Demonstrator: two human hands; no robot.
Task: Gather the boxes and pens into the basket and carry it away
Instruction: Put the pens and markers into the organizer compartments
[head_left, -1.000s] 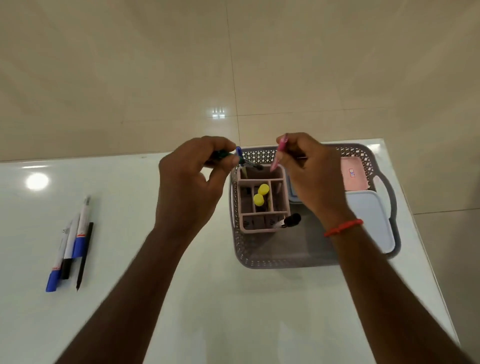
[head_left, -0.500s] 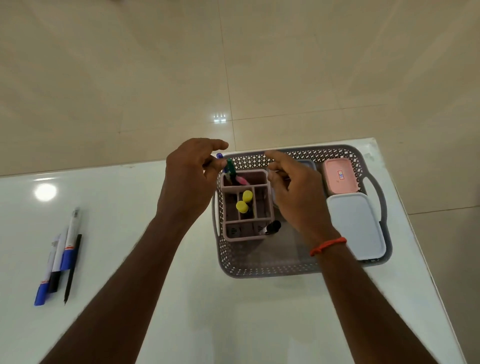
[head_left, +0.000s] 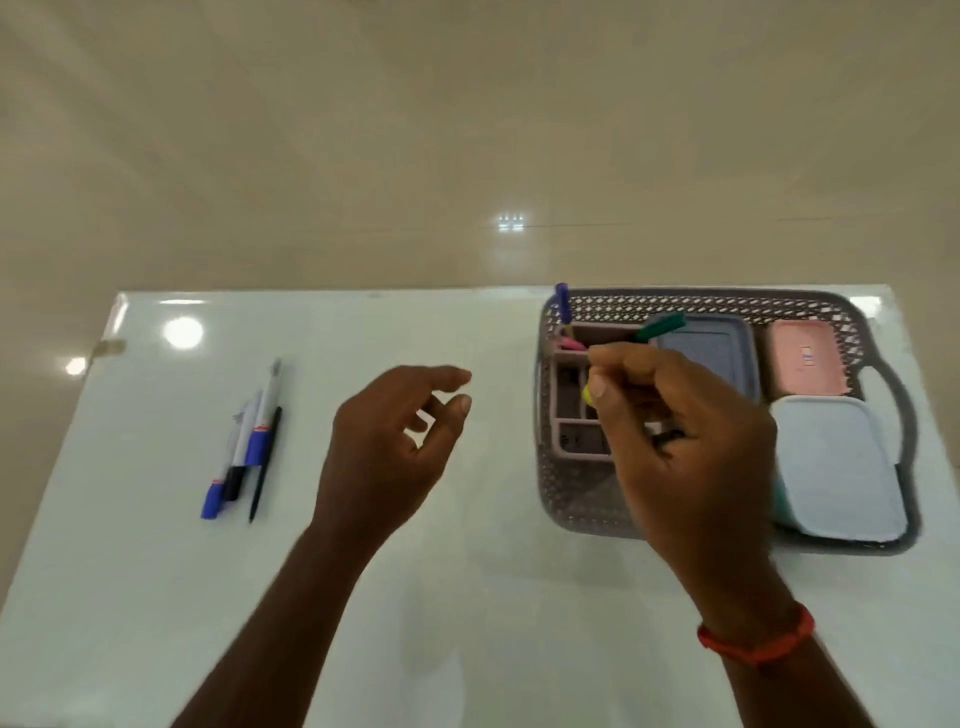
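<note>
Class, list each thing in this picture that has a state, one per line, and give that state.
Left hand: open, empty, above the table.
Right hand: grip shut on the green pen, over the organiser.
Basket: on the table, partly filled.
Grey box: lidded, in the basket.
Pink box: lidded, in the basket.
White box: lidded, in the basket.
Loose pens: lying on the table, outside the basket.

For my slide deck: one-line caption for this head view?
Right hand holds a green pen over the basket; open left hand hovers near the pens on the table.
</note>
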